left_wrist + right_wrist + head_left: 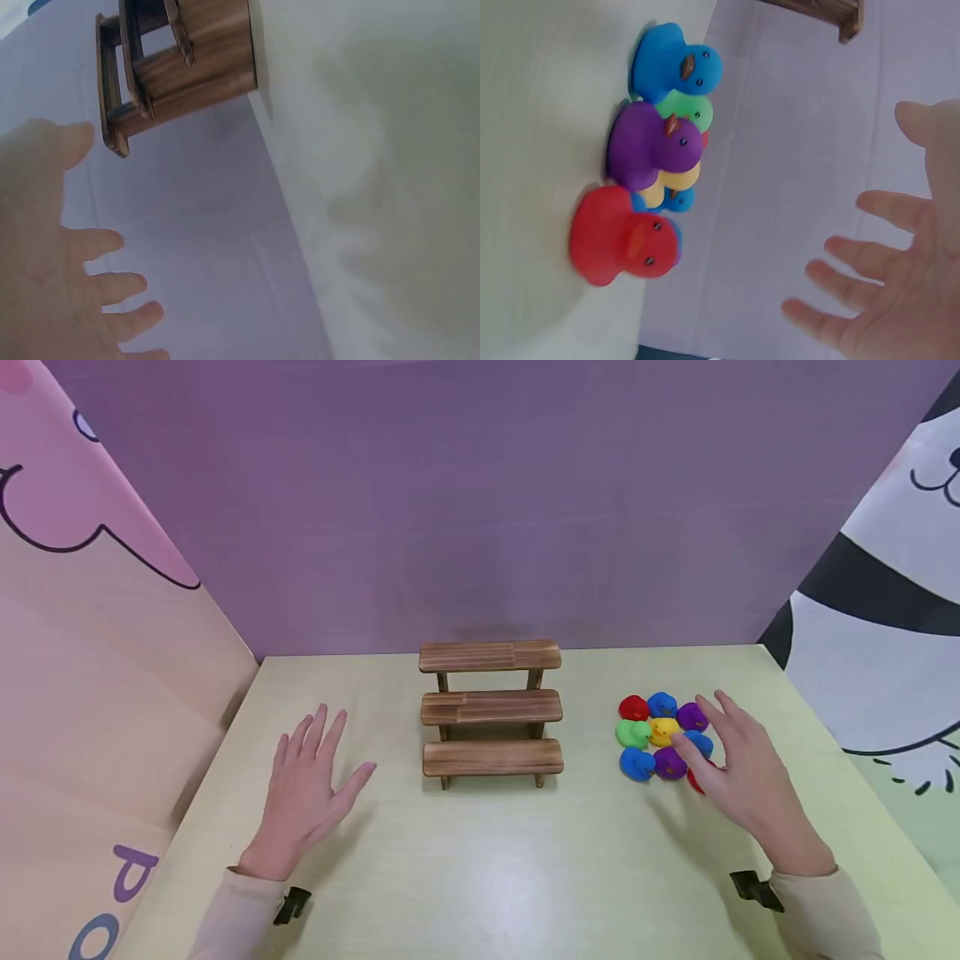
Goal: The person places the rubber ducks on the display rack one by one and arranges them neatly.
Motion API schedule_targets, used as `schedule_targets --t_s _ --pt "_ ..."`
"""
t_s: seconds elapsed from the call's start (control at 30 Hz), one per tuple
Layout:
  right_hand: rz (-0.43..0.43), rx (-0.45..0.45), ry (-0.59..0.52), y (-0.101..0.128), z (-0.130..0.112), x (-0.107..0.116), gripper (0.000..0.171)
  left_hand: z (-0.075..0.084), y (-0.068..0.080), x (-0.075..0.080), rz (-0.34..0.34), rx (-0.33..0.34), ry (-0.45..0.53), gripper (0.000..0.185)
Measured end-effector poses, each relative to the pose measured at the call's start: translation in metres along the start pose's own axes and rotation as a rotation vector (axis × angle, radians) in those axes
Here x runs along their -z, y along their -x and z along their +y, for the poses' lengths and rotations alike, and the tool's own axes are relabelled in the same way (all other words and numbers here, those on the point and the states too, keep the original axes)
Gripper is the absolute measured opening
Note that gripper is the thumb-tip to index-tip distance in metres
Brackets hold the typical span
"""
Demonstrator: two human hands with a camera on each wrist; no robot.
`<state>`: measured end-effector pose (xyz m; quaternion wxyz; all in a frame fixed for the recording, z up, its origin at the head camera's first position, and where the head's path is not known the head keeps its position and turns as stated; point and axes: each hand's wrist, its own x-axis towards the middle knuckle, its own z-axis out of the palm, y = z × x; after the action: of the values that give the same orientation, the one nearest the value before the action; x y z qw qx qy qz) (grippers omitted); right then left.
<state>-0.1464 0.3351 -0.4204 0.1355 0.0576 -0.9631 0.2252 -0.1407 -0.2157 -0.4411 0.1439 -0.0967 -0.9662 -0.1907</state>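
The cluster of rubber ducks (663, 737) sits on the pale yellow-green table (480, 860) directly under and just ahead of the right hand (742, 777), whose fingers are spread and nearly straight, holding nothing; from the head view its fingertips hover over the nearer ducks, and whether they touch any cannot be told. In the right wrist view the palm faces the ducks with a clear gap between it and them. Closest to that hand is a red duck (622, 236), partly hidden beneath the fingers in the head view; next to it stands a purple duck (649, 146), then a blue duck (676, 66) farther from the hand's little-finger side, with a green duck (690, 112) and a yellow duck (671, 184) tucked behind them. The ducks are packed together, touching one another. Beyond the thumb side of the right hand, well apart from the ducks, stands a three-step wooden riser (491, 710), upright on the table, its lowest step nearest the person. On the far side of the riser, the left hand (307, 793) hovers low over the table, palm down, fingers spread and relaxed, gripping nothing; the riser lies off its thumb side. Both wrists show beige sleeves (247, 910). A purple backdrop (480, 502) rises behind the table.
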Motion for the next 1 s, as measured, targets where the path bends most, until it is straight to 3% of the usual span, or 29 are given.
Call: schedule_targets --t_s 0.27,0.47,0.73,1.0 --pt "0.032 -0.130 -0.146 0.008 0.022 0.005 0.066 0.006 -0.004 -0.016 -0.012 0.045 0.280 0.077" --pt "-0.022 -0.189 -0.219 0.013 0.038 0.004 0.063 0.011 -0.013 -0.029 -0.014 0.068 0.441 0.072" --pt "-0.129 -0.175 -0.241 0.017 0.056 -0.001 0.061 0.025 -0.024 -0.038 -0.065 0.058 0.501 0.070" --pt "-0.194 -0.174 -0.219 0.018 0.065 -0.006 0.059 0.038 -0.036 -0.050 -0.066 0.042 0.533 0.068"
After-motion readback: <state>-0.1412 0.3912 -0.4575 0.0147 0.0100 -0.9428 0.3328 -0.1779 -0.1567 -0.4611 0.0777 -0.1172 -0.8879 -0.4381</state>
